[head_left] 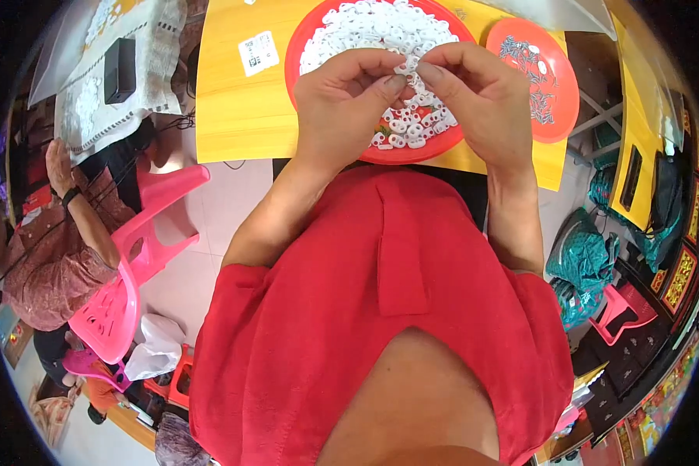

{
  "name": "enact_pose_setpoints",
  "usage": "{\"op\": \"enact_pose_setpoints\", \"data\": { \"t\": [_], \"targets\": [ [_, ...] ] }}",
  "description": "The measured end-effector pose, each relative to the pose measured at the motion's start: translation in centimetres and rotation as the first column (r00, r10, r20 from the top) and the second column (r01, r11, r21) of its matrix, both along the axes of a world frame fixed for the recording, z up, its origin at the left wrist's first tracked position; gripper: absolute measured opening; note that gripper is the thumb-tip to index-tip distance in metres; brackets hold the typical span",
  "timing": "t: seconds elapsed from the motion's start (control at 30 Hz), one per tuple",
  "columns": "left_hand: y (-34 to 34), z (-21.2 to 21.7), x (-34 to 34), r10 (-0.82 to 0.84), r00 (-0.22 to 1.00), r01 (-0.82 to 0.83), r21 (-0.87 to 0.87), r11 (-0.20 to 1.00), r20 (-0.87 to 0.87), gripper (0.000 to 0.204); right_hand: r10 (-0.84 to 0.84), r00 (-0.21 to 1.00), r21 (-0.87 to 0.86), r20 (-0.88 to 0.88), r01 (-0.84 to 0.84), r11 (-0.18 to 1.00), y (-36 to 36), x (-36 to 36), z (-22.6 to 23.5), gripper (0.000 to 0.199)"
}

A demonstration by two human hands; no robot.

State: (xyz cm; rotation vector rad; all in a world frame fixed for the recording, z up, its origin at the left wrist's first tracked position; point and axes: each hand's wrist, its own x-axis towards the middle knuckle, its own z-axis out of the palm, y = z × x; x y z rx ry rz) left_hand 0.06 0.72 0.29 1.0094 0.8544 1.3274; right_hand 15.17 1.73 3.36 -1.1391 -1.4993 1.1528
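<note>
Both my hands are raised over a large round red tray (pixel 293 56) heaped with small white plastic pieces (pixel 365 31) that have round holes, like cable clips. The thumb and fingers of my left hand (pixel 335 105) are pinched together, tips toward the middle. Opposite it, my right hand (pixel 485 105) pinches in the same way, with its fingertips close to the left ones. Whatever sits between the fingertips blends into the white heap behind. Right of my right hand is a smaller red plate (pixel 568 101) with scattered small grey nails (pixel 544 109) and a white piece (pixel 542 67).
The trays rest on a yellow table (pixel 241 113) bearing a white printed label (pixel 258 53). At left, another person's arm (pixel 89 221) reaches toward a cloth-covered table with a black box (pixel 120 70). A pink chair (pixel 105 318) and white bag (pixel 155 349) stand below; teal bags (pixel 582 248) lie at right.
</note>
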Motion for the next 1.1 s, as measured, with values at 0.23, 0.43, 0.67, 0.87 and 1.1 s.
{"op": "enact_pose_setpoints", "data": {
  "t": [0.23,0.43,0.67,0.87,1.1],
  "targets": [
    [-0.3,0.5,0.1,0.001,0.991,-0.006,-0.033,0.999,-0.134,0.015,-0.088,0.988,0.029,0.127,0.085,0.996,-0.3,-0.8,-0.5,0.011],
    [0.0,-0.4,0.1,0.017,0.990,-0.020,-0.020,1.000,-0.138,0.015,-0.099,0.983,0.050,0.152,0.092,0.995,-0.1,-0.3,-1.4,0.014],
    [0.0,-0.7,-0.7,0.015,0.999,-0.018,-0.109,0.994,-0.029,0.016,-0.211,0.923,0.011,0.320,0.219,0.976,-0.9,4.9,-2.5,0.018],
    [1.6,-1.3,-1.5,0.055,0.997,-0.046,-0.144,0.988,0.057,0.017,-0.330,0.834,0.057,0.443,0.342,0.938,-1.5,9.5,-3.9,0.014],
    [1.3,-1.4,-2.3,0.030,0.988,-0.007,-0.145,0.989,0.154,0.018,-0.212,0.712,0.388,0.670,-0.091,0.917,0.3,4.5,-3.7,0.016]
  ]
}}
